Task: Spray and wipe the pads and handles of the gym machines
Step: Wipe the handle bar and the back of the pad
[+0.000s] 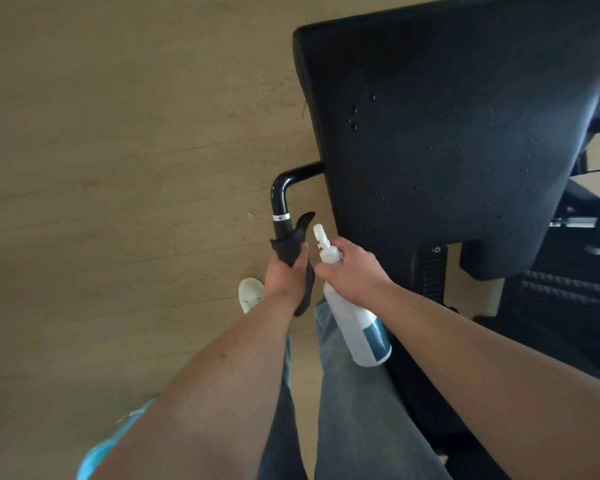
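A black pad (447,133) flecked with pale droplets (353,120), a glossy black handle (278,192) banded by a silver ring (280,217), my black cloth (297,239), a translucent white spray bottle (352,323) with a teal label (377,338), my grey jeans (354,393) and white shoe (250,294), over a pale tan wood-grain floor (118,133)
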Motion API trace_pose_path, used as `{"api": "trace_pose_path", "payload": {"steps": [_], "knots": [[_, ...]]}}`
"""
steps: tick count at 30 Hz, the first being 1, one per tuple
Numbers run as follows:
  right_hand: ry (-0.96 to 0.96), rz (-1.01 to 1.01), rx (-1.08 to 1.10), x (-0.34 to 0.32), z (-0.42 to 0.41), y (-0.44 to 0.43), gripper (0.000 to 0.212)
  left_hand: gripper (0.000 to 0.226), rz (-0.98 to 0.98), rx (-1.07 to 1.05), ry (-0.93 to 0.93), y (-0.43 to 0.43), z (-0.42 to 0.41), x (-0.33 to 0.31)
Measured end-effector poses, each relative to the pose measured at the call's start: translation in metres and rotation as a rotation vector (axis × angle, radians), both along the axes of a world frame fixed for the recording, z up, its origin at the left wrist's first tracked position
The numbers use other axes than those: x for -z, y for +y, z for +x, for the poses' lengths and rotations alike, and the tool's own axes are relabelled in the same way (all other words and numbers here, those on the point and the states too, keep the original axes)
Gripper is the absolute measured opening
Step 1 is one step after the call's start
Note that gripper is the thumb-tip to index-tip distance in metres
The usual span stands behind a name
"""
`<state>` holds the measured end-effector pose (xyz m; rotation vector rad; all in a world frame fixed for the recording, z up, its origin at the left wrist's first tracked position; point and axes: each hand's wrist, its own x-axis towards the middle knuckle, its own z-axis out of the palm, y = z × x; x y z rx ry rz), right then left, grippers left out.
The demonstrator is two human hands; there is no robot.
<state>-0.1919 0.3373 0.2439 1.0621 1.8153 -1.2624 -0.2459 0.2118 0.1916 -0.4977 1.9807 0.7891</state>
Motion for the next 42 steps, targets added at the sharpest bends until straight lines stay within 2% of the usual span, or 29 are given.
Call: {"api": "trace_pose_path", "payload": {"steps": [4,7,9,12,16,20,21,24,25,27,29,32,34,37,42], "knots": [[-0.009,0.032,0.002,-0.002,-0.004,0.004,0.039,0.032,-0.062,0.118,-0.252,-0.024,0.037,0.008],[-0.010,0.037,-0.008,-0.008,-0.004,0.002,0.041,0.040,-0.094,0.263,-0.262,-0.031,0.037,0.002],[-0.014,0.032,-0.013,-0.014,-0.003,-0.001,0.045,0.050,-0.119,0.476,-0.278,-0.038,0.030,-0.005],[-0.031,0.038,-0.011,-0.026,-0.002,-0.010,0.048,0.046,-0.185,0.619,-0.251,-0.052,0.015,-0.019],[-0.020,0.036,-0.005,-0.045,-0.002,-0.022,0.054,0.045,-0.176,0.587,-0.103,-0.052,-0.027,-0.055],[0.025,0.033,-0.023,-0.074,-0.012,-0.032,0.045,0.051,-0.045,0.314,-0.071,-0.040,-0.062,-0.101],[0.050,0.021,-0.029,-0.083,-0.016,-0.034,0.043,0.056,-0.010,0.235,-0.081,-0.039,-0.068,-0.114],[0.139,0.005,-0.036,-0.110,-0.027,-0.040,0.043,0.093,0.074,-0.014,-0.152,-0.042,-0.080,-0.137],[0.168,0.011,-0.035,-0.120,-0.031,-0.042,0.045,0.094,0.097,-0.066,-0.179,-0.045,-0.082,-0.141],[0.218,0.035,-0.023,-0.140,-0.034,-0.047,0.048,0.086,0.158,-0.168,-0.222,-0.047,-0.087,-0.163],[0.268,0.083,0.021,-0.161,-0.036,-0.050,0.042,0.072,0.259,-0.249,-0.224,-0.049,-0.091,-0.180],[0.346,0.197,0.134,-0.192,-0.037,-0.049,0.021,0.056,0.377,-0.216,-0.212,-0.049,-0.101,-0.198],[0.384,0.251,0.198,-0.208,-0.038,-0.046,0.016,0.045,0.420,-0.199,-0.232,-0.044,-0.108,-0.215],[0.427,0.290,0.238,-0.228,-0.037,-0.042,0.020,0.041,0.522,-0.198,-0.256,-0.029,-0.112,-0.246],[0.458,0.306,0.243,-0.250,-0.030,-0.031,0.039,0.025,0.658,-0.077,-0.201,-0.010,-0.110,-0.291]]}}
